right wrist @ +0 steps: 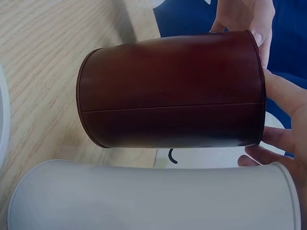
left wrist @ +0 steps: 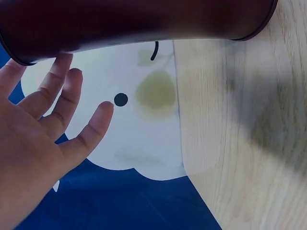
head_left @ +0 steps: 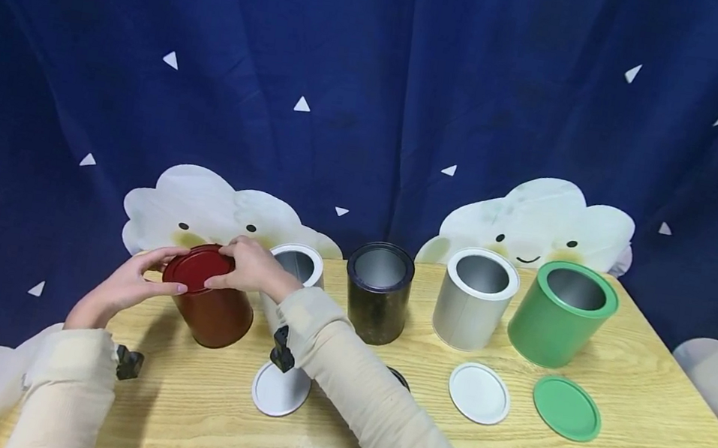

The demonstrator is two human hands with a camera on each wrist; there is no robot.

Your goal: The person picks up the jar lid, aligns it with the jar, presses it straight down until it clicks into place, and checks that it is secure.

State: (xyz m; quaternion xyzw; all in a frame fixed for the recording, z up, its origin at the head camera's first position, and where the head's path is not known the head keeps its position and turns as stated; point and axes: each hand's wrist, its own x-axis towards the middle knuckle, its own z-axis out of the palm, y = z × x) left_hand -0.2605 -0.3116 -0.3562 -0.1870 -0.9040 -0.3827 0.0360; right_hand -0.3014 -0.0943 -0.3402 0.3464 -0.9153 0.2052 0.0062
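A dark red can stands upright at the left of the table, its red lid on top. My left hand grips the lid's left edge, thumb at the front and fingers round the back. Opposite it, my right hand holds the right edge between thumb and fingers. The right wrist view shows the can's seamed side with fingertips at its rim. Lower fingers of the left hand spread loosely beside the can in the left wrist view.
Open cans stand in a row to the right: a white can close by, then a black can, another white can and a green can. Before them lie a white lid, a partly hidden black lid, another white lid and a green lid.
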